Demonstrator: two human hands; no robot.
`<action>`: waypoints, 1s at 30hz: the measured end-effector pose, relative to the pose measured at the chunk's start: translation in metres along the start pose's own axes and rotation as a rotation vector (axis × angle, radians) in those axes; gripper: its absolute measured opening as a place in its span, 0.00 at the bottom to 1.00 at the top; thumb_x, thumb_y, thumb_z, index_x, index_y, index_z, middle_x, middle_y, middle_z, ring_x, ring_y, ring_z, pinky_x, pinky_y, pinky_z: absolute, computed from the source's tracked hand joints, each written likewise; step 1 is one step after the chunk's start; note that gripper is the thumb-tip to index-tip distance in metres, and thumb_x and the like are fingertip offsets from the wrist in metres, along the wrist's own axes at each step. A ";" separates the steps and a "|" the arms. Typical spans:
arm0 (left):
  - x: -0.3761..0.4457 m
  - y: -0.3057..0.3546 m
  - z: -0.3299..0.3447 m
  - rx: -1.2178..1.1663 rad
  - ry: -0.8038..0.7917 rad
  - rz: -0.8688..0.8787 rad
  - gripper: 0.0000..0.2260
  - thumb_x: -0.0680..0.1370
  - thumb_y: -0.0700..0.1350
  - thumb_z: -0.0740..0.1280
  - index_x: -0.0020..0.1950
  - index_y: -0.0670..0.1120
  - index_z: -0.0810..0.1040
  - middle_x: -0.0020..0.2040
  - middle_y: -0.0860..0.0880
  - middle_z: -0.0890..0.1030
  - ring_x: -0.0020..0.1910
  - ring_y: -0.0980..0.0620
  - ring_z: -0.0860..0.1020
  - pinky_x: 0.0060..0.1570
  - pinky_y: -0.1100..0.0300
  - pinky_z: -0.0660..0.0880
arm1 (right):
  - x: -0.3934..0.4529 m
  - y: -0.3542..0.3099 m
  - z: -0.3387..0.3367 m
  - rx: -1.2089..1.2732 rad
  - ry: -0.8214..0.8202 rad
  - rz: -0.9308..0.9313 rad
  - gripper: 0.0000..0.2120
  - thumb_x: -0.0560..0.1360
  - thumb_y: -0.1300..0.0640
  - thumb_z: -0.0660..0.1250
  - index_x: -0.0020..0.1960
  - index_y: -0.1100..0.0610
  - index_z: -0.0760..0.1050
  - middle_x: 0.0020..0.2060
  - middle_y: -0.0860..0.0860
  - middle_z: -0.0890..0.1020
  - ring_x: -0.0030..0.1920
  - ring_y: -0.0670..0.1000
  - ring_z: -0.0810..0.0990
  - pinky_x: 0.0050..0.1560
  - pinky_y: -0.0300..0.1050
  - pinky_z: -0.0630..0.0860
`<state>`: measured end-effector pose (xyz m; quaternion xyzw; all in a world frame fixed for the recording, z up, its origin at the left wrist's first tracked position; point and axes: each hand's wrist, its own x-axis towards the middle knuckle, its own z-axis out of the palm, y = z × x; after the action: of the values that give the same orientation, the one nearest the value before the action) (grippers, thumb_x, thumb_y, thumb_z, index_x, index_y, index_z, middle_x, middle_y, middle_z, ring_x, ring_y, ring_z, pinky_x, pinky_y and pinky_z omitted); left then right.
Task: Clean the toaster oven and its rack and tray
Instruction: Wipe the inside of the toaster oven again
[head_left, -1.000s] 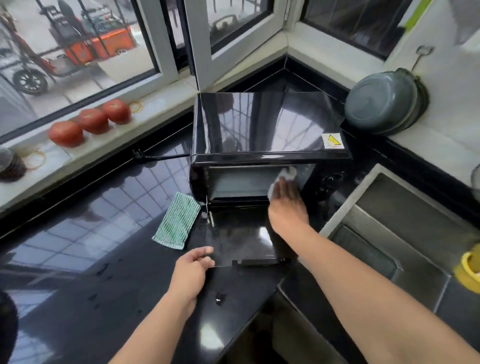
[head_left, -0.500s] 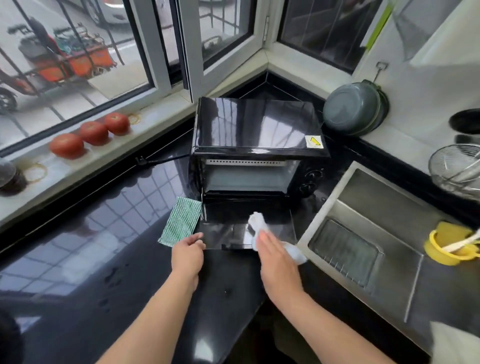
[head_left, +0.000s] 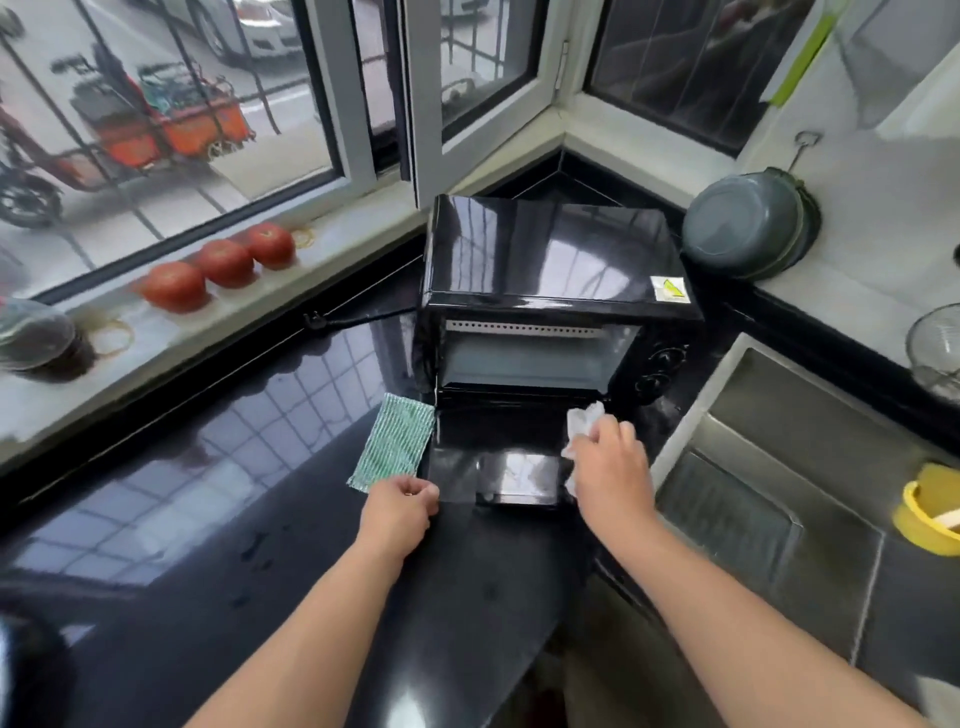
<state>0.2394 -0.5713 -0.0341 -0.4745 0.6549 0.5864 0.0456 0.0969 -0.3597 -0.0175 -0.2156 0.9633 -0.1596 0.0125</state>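
While the toaster oven (head_left: 556, 291) sits at the worktop's back corner, door (head_left: 493, 457) dropped flat, the right hand (head_left: 610, 467) clamps a white wipe (head_left: 584, 418) at its right edge; left hand (head_left: 397, 504), fingers curled, pinches the near-left corner. Best: steady pressure, overlapping strokes leftward.

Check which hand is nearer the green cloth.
Left. The left hand sits at the green cloth's near corner, by the door edge. The right hand presses a white wipe across the open door.

Oven door (head_left: 493, 457) is hanging open over the counter's (head_left: 208, 519) front edge, green cloth (head_left: 395, 447) sitting just left, blocking that side; counter's left stretch is lying bare.
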 end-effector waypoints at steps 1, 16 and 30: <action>0.003 -0.002 0.000 -0.024 -0.006 -0.016 0.05 0.81 0.43 0.69 0.46 0.45 0.82 0.40 0.48 0.84 0.35 0.52 0.76 0.38 0.58 0.74 | 0.016 -0.004 0.001 0.028 0.022 0.014 0.10 0.75 0.57 0.66 0.57 0.53 0.78 0.54 0.51 0.74 0.54 0.55 0.72 0.54 0.49 0.72; 0.011 -0.007 0.002 -0.131 0.017 -0.163 0.06 0.80 0.43 0.69 0.44 0.48 0.83 0.37 0.52 0.83 0.33 0.54 0.75 0.34 0.62 0.72 | 0.159 -0.103 0.094 0.042 -0.340 -0.415 0.12 0.71 0.55 0.60 0.38 0.42 0.80 0.55 0.50 0.79 0.62 0.56 0.75 0.65 0.47 0.72; 0.010 0.004 0.007 -0.137 0.073 -0.202 0.04 0.80 0.42 0.70 0.45 0.46 0.83 0.37 0.50 0.82 0.34 0.53 0.75 0.35 0.62 0.72 | 0.175 -0.108 0.075 0.234 -0.442 -0.319 0.12 0.74 0.63 0.68 0.37 0.48 0.80 0.53 0.51 0.78 0.60 0.57 0.75 0.60 0.40 0.69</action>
<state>0.2275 -0.5713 -0.0393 -0.5611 0.5633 0.6046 0.0479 -0.0099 -0.5485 -0.0470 -0.3907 0.8662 -0.2189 0.2215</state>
